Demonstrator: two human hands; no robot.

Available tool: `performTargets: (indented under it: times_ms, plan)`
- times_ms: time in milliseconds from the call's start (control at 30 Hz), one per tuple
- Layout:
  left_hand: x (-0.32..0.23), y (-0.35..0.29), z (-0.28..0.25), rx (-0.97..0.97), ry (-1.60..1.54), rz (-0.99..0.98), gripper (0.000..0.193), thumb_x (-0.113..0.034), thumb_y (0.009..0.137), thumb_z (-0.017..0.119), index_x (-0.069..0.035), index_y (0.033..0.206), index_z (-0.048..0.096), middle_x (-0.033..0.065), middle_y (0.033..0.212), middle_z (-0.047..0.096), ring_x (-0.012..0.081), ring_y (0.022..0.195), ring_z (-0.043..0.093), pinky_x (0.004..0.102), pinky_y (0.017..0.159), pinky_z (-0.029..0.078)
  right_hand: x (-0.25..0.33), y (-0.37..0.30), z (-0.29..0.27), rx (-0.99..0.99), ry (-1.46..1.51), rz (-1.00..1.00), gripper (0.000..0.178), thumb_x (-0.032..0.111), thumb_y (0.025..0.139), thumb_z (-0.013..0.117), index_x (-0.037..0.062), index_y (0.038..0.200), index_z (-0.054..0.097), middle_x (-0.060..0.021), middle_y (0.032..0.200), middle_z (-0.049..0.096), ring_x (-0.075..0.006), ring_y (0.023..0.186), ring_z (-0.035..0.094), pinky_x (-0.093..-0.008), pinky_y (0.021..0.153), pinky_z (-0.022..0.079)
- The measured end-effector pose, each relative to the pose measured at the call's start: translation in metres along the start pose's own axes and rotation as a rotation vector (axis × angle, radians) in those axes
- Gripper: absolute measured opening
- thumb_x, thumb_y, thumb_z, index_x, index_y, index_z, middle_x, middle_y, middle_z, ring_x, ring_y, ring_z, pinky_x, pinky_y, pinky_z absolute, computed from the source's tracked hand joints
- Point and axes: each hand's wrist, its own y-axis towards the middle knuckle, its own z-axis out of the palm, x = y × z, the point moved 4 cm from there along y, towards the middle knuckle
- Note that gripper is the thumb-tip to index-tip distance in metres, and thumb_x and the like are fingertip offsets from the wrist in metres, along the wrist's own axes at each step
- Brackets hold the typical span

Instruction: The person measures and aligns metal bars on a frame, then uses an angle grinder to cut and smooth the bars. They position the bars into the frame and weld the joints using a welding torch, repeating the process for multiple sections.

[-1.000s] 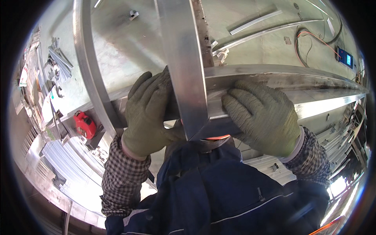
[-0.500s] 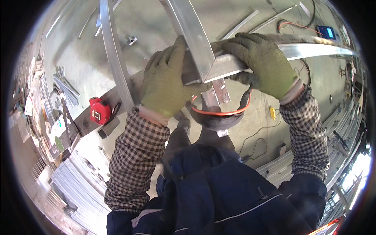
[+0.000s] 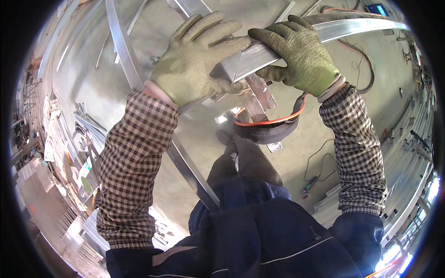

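Two silver rectangular metal tubes meet at a mitred corner in front of me. My left hand (image 3: 197,60), in a green work glove, lies across the tube (image 3: 192,6) running away from me; its fingers are stretched and slightly apart, the thumb low beside the corner. With fingers over the top and thumb below, my gloved right hand (image 3: 301,60) grips the other tube (image 3: 352,30), which reaches off to the right. Under the corner is a metal support piece (image 3: 259,96). A black band with an orange cord (image 3: 269,132) hangs beneath it.
A long metal bar (image 3: 123,41) stands to the left; another bar (image 3: 190,173) slants down toward my waist. Metal profiles (image 3: 398,153) are stacked at right. A corded tool (image 3: 309,185) lies on the floor near a cable. A blue device (image 3: 378,9) sits far right.
My left hand has gone from upright beside the tube to lying across it, fingers toward the right. My right hand stays on its tube. The red tape measure no longer shows.
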Motion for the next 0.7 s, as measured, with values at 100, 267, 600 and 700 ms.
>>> performTargets:
  times_ms: [100,267,600,700]
  plan:
    - [0.003,0.002,0.003,-0.037,-0.027,0.044,0.082,-0.055,0.07,0.095,-0.019,0.141,0.076,0.0066,0.156,0.064,0.0368,0.152,0.052,0.0587,0.129,0.038,-0.003,0.001,0.0,0.017,0.033,0.014,0.086,0.055,0.076,0.09,0.0202,0.15,0.065,-0.0114,0.137,0.073,-0.0392,0.132,0.066,-0.06,0.126,0.04]
    - [0.002,0.003,0.001,-0.049,0.0,0.059,0.08,-0.052,0.066,0.098,-0.019,0.137,0.079,0.0074,0.15,0.068,0.0369,0.149,0.054,0.0579,0.128,0.04,-0.007,0.003,-0.001,0.048,0.059,-0.009,0.081,0.052,0.075,0.092,0.0211,0.146,0.068,-0.0101,0.135,0.074,-0.039,0.131,0.066,-0.0589,0.126,0.041]
    - [-0.003,0.012,0.001,-0.071,-0.032,0.047,0.077,-0.044,0.063,0.1,-0.018,0.133,0.08,0.0066,0.143,0.07,0.0352,0.146,0.056,0.0582,0.126,0.042,-0.013,0.003,-0.003,-0.05,0.013,-0.046,0.076,0.03,0.064,0.096,0.0182,0.135,0.074,-0.009,0.121,0.077,-0.0356,0.117,0.071,-0.0514,0.112,0.051]
    - [0.0,0.012,0.001,-0.068,-0.067,0.036,0.077,-0.044,0.064,0.1,-0.018,0.134,0.08,0.0066,0.144,0.07,0.0354,0.147,0.056,0.059,0.126,0.041,-0.013,0.003,-0.003,-0.059,-0.003,-0.059,0.073,0.031,0.066,0.096,0.0183,0.135,0.074,-0.0085,0.121,0.077,-0.0346,0.118,0.071,-0.0511,0.112,0.051]
